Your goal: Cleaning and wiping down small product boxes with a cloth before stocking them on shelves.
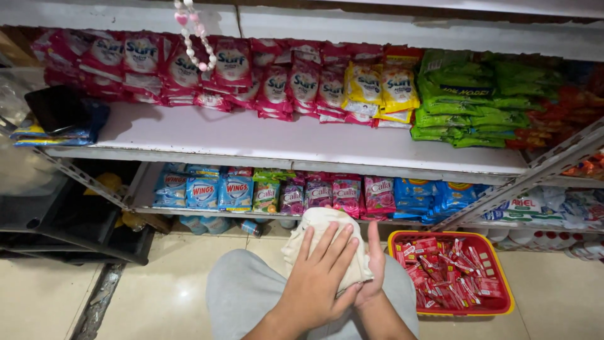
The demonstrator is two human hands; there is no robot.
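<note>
A cream cloth (321,242) is pressed flat between the left hand (318,277) above and right hand (372,271) beneath, both grips open-palmed, for folding.

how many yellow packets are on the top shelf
2 clearly: yellow packets side by side on the top shelf, between the pink packets and the green ones. More may lie hidden beneath.

White metal shelving (302,141) spans 9 to 3 o'clock; cream tiled floor (157,289) below at 7 o'clock; even indoor light.
</note>
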